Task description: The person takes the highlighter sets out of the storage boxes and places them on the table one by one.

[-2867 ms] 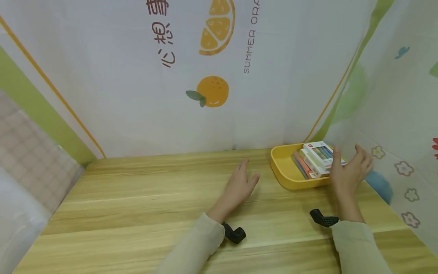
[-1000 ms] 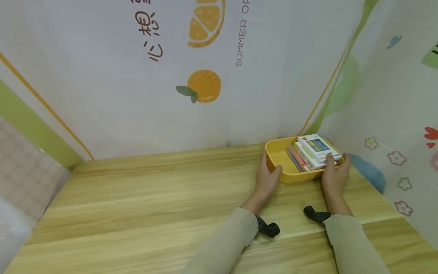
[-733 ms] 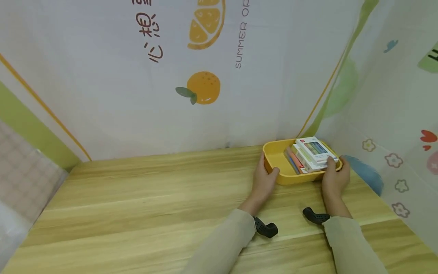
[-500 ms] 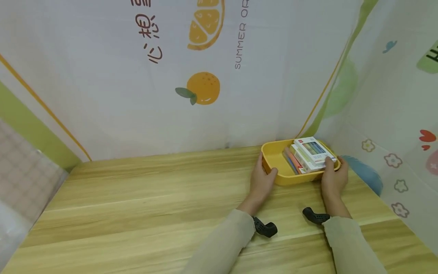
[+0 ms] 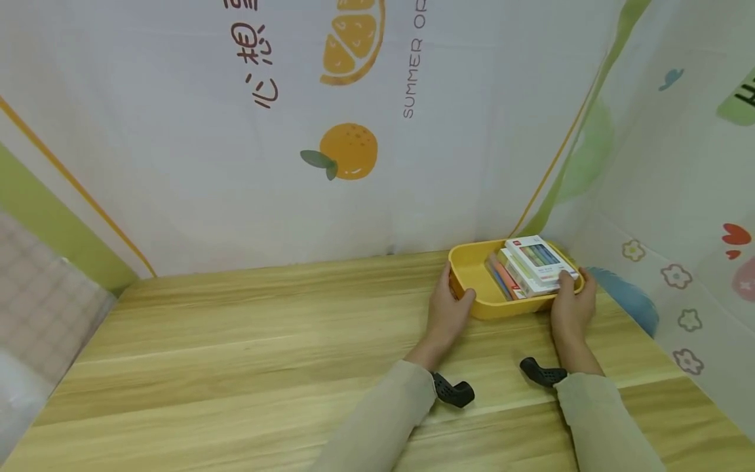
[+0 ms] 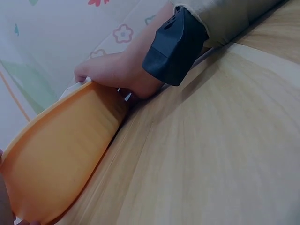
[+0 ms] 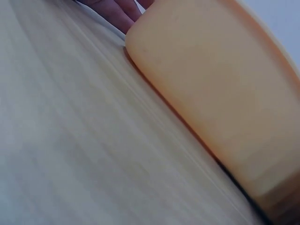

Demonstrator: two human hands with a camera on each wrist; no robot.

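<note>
A shallow yellow plastic basket (image 5: 501,309) stands at the back right of the wooden table. My left hand (image 5: 446,316) grips its left end, thumb at the near rim and fingers along the outer side. At the right end my right hand (image 5: 572,314) holds it, with the thumb over the rim by a white box. Inside lie a white box with a picture of coloured sticks (image 5: 539,257), another white box beneath it and thin coloured items (image 5: 504,278) leaning beside them. From the left wrist, the basket wall (image 6: 61,154) looks down on or very near the tabletop.
The wooden table (image 5: 248,354) stretches left and forward of the basket. A white printed cloth (image 5: 206,170) hangs close behind it, and another patterned cloth (image 5: 678,229) is at the right. Each wrist wears a black device (image 5: 454,391).
Both hands, apart from the basket at first, have moved onto it and now grip its ends. Over the last second the basket has shifted slightly left with them.
</note>
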